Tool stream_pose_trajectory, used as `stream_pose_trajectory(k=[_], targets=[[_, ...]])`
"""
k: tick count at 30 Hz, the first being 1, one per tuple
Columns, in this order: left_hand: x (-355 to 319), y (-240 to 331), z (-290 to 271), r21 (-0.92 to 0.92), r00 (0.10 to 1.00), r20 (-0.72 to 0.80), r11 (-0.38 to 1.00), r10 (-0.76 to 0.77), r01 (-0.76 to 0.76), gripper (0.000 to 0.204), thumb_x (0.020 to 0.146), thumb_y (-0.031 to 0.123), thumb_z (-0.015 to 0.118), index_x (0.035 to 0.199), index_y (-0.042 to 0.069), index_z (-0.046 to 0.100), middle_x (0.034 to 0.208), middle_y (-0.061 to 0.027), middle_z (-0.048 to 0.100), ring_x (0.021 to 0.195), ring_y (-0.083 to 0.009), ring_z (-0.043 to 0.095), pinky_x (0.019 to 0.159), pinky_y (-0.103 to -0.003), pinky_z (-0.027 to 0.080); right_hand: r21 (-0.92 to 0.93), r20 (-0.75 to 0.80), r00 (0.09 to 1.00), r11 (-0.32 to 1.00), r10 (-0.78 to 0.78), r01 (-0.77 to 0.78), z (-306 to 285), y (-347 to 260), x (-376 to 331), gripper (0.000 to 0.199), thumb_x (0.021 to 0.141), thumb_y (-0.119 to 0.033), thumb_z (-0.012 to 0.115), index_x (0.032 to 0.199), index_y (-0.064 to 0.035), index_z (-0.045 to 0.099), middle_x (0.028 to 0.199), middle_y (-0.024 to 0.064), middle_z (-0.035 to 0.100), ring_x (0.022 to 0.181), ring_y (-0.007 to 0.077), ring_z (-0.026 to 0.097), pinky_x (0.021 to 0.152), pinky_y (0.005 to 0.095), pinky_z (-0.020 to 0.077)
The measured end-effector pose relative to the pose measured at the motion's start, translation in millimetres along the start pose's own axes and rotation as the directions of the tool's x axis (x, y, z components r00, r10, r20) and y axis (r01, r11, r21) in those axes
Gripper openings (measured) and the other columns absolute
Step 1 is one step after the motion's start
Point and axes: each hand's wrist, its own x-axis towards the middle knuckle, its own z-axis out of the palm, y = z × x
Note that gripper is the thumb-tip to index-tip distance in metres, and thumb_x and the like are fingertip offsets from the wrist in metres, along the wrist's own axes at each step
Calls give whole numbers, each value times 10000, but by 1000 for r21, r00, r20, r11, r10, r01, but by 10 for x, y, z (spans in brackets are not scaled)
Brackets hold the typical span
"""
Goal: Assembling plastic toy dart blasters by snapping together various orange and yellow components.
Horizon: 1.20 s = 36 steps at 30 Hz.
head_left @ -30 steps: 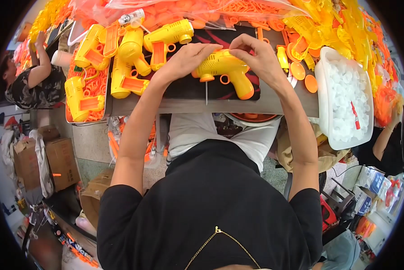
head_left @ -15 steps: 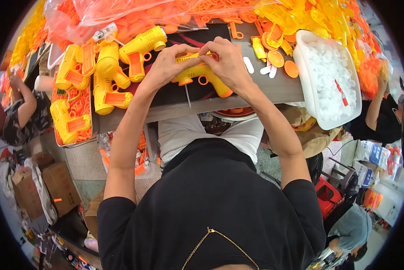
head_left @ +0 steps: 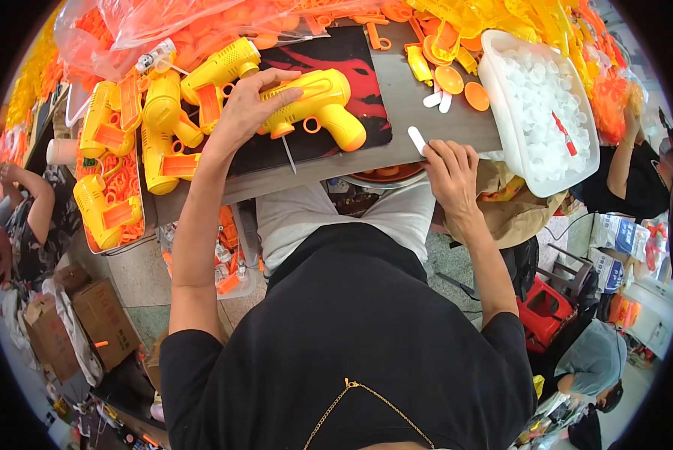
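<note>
My left hand is closed around the rear of a yellow toy gun, which lies on its side over a dark mat with a red pattern. An orange ring trigger shows under its body, and a thin pale rod sticks out below toward the table edge. At the front edge of the table, my right hand pinches a small white oval piece between thumb and fingers. Two similar white ovals lie farther back, beside round orange discs.
Several yellow toy guns are gathered at left, some over a tray of orange parts. A white tub of translucent caps stands at right, with a red pen-like item on them. Bagged orange parts line the back.
My right hand has left the toy gun and come right and nearer, to a white oval. My left hand keeps the gun, now shifted slightly left. The view has shifted a little.
</note>
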Motion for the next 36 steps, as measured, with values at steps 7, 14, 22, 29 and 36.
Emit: stream_pose_trajectory(k=[7,14,22,29,36], targets=[[182,218,220,434,817,-310,837,486,-333,547,806,272,796,1290,68,645,1057,-125,725,1050,-252,664,940,-372,487,852,339,672,88,659,-516,-170,-132,589,171,984,-199,659,942,-33,666,868,0,666,750,42,519,698,206,399],[106,867,675,-57,941,-198,955,273,-289,494,903,129,733,1371,62,592,995,-27,716,945,-84,625,881,-239,490,903,419,717,-175,557,-392,-129,-445,1166,161,965,-218,687,939,-61,666,832,4,661,696,39,496,669,212,390],[100,807,466,-721,997,-37,689,63,-70,403,939,89,689,1328,31,604,1012,-40,708,940,-69,638,850,-222,509,646,652,717,-676,246,-355,-109,-429,1407,129,949,-188,702,902,-73,668,780,-22,613,671,53,495,628,206,372],[-5,376,260,520,905,-202,824,374,-224,257,832,209,769,1045,69,734,1017,-74,707,996,-266,637,912,-376,479,901,373,765,-9,525,-433,99,-20,1311,147,898,-184,756,914,-66,669,782,-64,541,671,27,411,627,193,314],[48,197,270,350,935,-170,906,310,-237,227,821,191,780,1004,60,748,1011,-72,698,1006,-231,632,915,-348,464,862,400,744,56,535,-504,344,35,1292,167,874,-206,770,869,-75,666,830,-58,516,666,26,398,620,192,305]])
